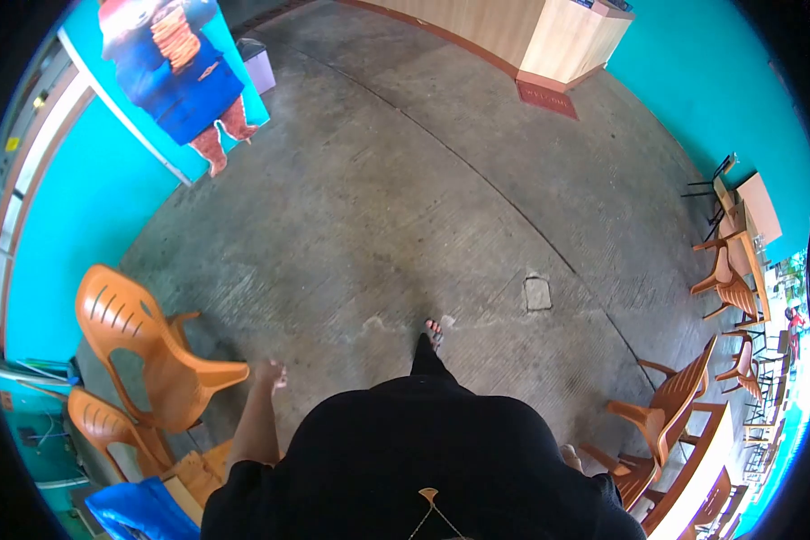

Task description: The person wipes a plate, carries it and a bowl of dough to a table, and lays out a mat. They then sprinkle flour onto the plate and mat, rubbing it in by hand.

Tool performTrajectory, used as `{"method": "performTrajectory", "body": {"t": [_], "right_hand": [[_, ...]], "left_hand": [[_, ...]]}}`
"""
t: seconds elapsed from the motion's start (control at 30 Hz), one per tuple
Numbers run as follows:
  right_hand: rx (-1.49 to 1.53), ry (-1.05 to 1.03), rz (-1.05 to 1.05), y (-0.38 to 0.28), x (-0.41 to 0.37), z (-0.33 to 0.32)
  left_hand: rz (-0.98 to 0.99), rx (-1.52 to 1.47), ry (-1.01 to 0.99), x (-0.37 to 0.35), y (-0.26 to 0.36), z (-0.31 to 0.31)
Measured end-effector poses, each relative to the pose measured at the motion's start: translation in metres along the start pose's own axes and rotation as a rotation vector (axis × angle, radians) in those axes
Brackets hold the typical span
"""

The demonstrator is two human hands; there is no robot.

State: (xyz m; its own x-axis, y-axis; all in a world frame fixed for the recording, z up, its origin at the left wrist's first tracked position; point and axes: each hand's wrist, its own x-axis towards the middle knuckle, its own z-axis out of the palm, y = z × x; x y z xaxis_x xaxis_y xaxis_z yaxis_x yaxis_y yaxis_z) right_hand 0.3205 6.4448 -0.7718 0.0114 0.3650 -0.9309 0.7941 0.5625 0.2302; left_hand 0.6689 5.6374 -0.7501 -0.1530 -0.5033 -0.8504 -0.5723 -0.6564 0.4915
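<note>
My left hand [271,373] hangs at my left side with its fingers curled in, and nothing shows in it. Closest to it is the armrest of an orange plastic chair [166,382], a little to its left and apart from it. Most of my right hand [571,457] is hidden behind my black shirt [423,450]; only a small part shows at my right side, near a brown plastic chair [666,405]. Whether that hand holds anything cannot be seen. One sandalled foot [435,333] is forward on the concrete floor [378,207].
A second orange chair [117,427] and a blue bundle [139,513] are at my left. Chairs and a wooden table [697,468] line the right side. Ahead stand a wood-panelled counter [477,31], a red mat [547,99], a bin [257,67] and a painted figure [175,81].
</note>
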Motion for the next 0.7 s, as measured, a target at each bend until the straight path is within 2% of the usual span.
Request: {"method": "performTrajectory", "body": {"t": [0.07, 0.13, 0.17, 0.2, 0.27, 0.3, 0.33, 0.37, 0.47, 0.6, 0.67, 0.7], "right_hand": [[-0.027, 0.052, -0.015, -0.053, -0.035, -0.008], [-0.080, 0.136, -0.062, -0.117, -0.066, -0.023], [-0.099, 0.196, -0.106, -0.162, -0.089, -0.031], [-0.144, 0.283, -0.164, -0.210, -0.122, -0.036], [-0.167, 0.435, -0.289, -0.317, -0.199, -0.036], [-0.012, 0.433, -0.434, -0.368, -0.201, -0.045], [-0.067, 0.489, -0.468, -0.434, -0.194, -0.052], [-0.325, 0.646, -0.664, -0.496, -0.116, -0.073], [-0.475, 0.568, -1.040, -0.638, -0.220, -0.031], [-0.592, 0.461, -1.267, -0.757, -0.265, 0.040], [-0.656, 0.555, -1.173, -0.787, -0.271, 0.080], [-0.922, 0.607, -1.172, -0.795, -0.285, 0.098]], "left_hand": [[-0.096, 0.047, 0.029, 0.035, -0.023, 0.030], [0.486, 1.317, 0.212, -0.031, 0.013, 0.043], [0.489, 1.356, 0.108, -0.020, 0.004, 0.058], [0.352, 1.202, 0.014, -0.001, -0.007, 0.067], [0.177, 1.011, -0.014, 0.018, -0.005, 0.079], [0.141, 0.974, -0.014, 0.023, 0.002, 0.085], [0.103, 0.940, -0.011, 0.027, 0.010, 0.089], [0.075, 0.915, -0.007, 0.029, 0.021, 0.092], [-0.007, 0.844, 0.008, 0.051, 0.052, 0.092], [-0.137, 0.730, 0.010, 0.097, 0.122, 0.085], [-0.194, 0.649, 0.022, 0.123, 0.177, 0.075], [-0.220, 0.597, 0.023, 0.137, 0.210, 0.072]]}}
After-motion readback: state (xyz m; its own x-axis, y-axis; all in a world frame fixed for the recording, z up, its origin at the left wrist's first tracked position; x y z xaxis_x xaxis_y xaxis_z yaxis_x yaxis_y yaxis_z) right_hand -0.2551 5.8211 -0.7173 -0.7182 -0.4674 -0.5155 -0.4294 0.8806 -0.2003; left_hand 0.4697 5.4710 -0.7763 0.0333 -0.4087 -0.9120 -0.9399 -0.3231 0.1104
